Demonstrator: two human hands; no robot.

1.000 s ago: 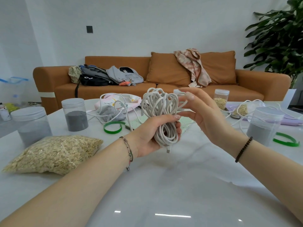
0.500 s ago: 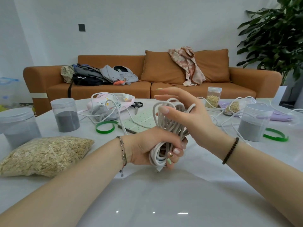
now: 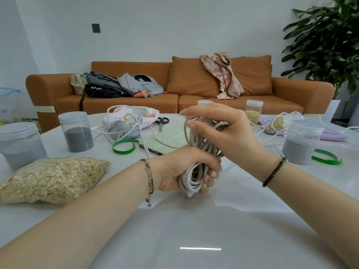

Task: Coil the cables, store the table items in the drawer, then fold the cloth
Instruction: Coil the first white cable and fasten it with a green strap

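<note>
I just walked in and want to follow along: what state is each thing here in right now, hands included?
White cable: coiled into a bundle, held upright.
Left hand: grips the bundle's lower end.
Right hand: holds its upper loops.
Second cable: loose, uncoiled on the table.
Scissors: closed, lying flat.
Dark powder jar: upright, lid on.
Oat bag: lying flat on the table.

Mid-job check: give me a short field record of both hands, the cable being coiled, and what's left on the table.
left hand: grips the bottom of the cable bundle
right hand: fingers curled round the bundle's top
cable bundle: coiled, held just above the table
loose cable: uncoiled, over the pink pouch
also out: bag of oats, jar, scissors, green band, notebook
drawer: not in view
</note>
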